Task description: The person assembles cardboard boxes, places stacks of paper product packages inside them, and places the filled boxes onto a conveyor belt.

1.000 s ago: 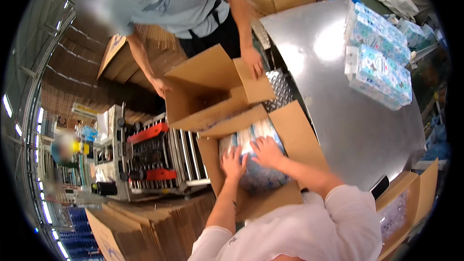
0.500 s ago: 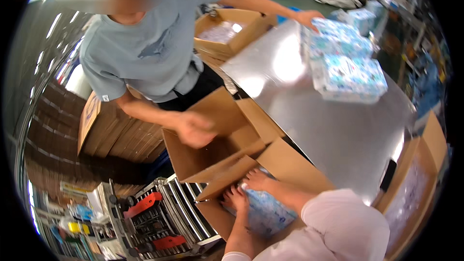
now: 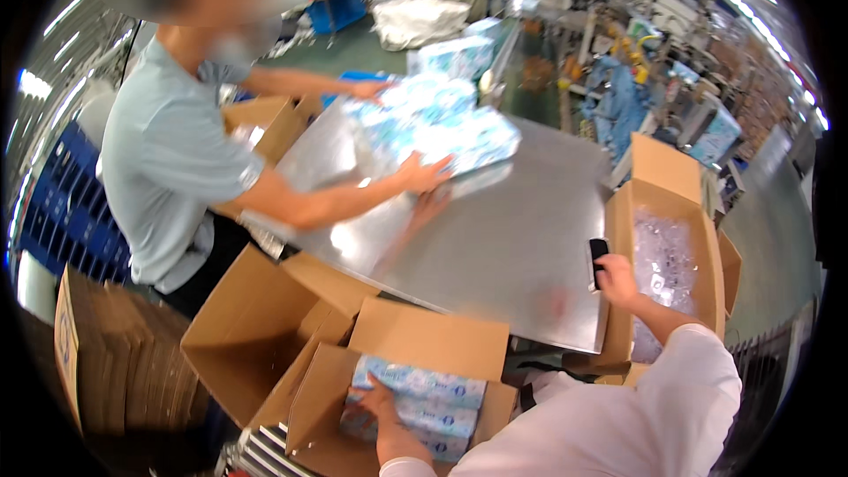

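Note:
My left hand (image 3: 378, 399) lies on blue-and-white soft packs (image 3: 437, 413) with its fingers spread. Several of these packs are set in rows inside an open cardboard carton (image 3: 316, 393), whose flaps stand up. Out to the right, my right hand (image 3: 618, 278) is closed on a black oblong object (image 3: 600, 263) at the right edge of the metal table (image 3: 521, 247). What that object is, I cannot make out.
Across the table a co-worker's hands (image 3: 426, 173) hold blue-and-white packs (image 3: 424, 124). Another open carton (image 3: 256, 327) stands left of mine, beside stacked flat cardboard (image 3: 124, 358). At the right, an open carton (image 3: 714, 291) contains clear plastic pieces (image 3: 662, 256).
My right hand has left the packs in the carton and reached right to the black object. My view has swung right. The co-worker's nearer hand has moved from the other carton to the table packs.

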`<move>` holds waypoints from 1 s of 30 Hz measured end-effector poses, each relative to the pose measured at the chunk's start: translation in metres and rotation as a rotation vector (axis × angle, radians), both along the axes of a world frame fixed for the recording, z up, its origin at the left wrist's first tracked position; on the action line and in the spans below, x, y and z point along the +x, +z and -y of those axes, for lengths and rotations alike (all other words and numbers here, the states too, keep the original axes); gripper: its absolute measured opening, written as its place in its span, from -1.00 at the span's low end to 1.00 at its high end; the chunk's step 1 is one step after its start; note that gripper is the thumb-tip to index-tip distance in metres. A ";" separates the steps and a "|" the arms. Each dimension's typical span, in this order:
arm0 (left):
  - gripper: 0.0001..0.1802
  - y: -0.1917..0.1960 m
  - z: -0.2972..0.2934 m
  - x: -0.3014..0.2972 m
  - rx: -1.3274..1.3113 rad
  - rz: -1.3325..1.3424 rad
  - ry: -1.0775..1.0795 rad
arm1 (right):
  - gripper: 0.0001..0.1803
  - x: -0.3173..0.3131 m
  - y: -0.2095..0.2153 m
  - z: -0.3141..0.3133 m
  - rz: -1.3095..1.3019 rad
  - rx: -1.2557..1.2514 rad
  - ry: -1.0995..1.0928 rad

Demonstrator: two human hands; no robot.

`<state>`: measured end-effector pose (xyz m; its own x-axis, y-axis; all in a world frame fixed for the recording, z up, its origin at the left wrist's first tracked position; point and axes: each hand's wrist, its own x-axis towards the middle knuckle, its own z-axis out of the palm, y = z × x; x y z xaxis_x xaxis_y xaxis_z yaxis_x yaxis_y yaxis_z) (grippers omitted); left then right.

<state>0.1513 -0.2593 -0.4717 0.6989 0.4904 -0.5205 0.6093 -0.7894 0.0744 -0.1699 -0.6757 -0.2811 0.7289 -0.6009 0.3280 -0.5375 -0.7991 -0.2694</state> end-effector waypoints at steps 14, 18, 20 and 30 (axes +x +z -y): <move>0.04 -0.048 0.014 -0.106 -0.092 -0.316 -0.940 | -0.03 -0.172 -0.174 0.005 -0.395 0.764 -1.011; -0.40 -0.049 -0.005 -0.057 -0.513 0.047 -0.852 | -0.46 -0.155 -0.109 -0.006 -0.445 0.556 -0.932; -0.47 0.035 0.026 -0.066 -0.666 0.196 -0.771 | -0.51 -0.176 -0.093 -0.010 -0.483 0.576 -0.881; -0.52 0.228 0.010 -0.098 -1.062 0.335 -0.686 | -0.62 -0.256 -0.112 0.034 0.032 0.765 -0.644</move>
<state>0.0534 -0.2693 -0.2437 0.8115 -0.5547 -0.1836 -0.0608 -0.3927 0.9177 -0.4257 -0.7094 -0.3931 0.1875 -0.9358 -0.2985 -0.7902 0.0368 -0.6117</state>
